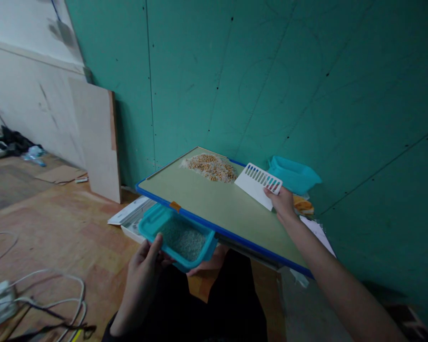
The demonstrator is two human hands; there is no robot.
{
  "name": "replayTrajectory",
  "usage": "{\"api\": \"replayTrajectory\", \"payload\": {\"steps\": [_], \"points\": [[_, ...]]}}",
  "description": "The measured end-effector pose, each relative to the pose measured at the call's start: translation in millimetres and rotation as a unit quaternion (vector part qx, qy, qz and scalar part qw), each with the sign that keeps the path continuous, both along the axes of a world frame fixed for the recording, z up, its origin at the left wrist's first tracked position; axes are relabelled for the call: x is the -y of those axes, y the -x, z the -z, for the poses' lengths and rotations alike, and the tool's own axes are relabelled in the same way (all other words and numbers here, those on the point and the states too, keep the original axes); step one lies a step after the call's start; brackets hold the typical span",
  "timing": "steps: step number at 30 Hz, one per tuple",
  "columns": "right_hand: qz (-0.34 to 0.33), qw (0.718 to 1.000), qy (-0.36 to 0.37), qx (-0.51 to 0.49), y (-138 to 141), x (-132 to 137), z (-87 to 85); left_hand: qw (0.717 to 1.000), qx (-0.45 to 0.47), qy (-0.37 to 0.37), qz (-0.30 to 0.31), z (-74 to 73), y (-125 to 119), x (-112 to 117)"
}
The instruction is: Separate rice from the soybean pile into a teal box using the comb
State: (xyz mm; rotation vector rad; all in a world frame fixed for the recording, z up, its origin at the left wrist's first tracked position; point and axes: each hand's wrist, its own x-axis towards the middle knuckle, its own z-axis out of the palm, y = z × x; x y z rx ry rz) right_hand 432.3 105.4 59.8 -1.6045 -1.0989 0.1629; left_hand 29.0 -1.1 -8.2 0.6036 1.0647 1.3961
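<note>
My left hand [148, 261] grips the near rim of a turquoise plastic tub [148, 228], its thumb over the edge. Greyish grains [185, 240] cover the tub's bottom. The tub sits just below the near blue edge of a small table [199, 199]. In my right hand [282, 199] is a flat white plastic scraper [253, 186] with a row of slots, held by its slotted side. Its plain edge rests on or just above the tabletop; I cannot tell which. Left of the scraper lies a pile of pale grains mixed with yellow kernels [212, 167].
A second turquoise tub [294, 175] stands at the table's far right, against the green wall [199, 71]. Under the table is an open white box [131, 216]. White cables and a power strip [0, 304] lie on the floor at left. A board [96, 142] leans by the wall.
</note>
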Motion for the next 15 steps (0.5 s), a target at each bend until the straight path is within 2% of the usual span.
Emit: {"api": "replayTrajectory", "payload": {"steps": [8,15], "points": [[0.053,0.997,0.017,0.06,-2.8,-11.9,-2.8,1.0,0.001,0.015,-0.018,-1.4,-0.1,-0.7],[0.005,0.999,0.0,0.04,5.9,-10.1,3.1,1.0,-0.013,0.017,-0.004,-6.7,0.3,2.3]]}}
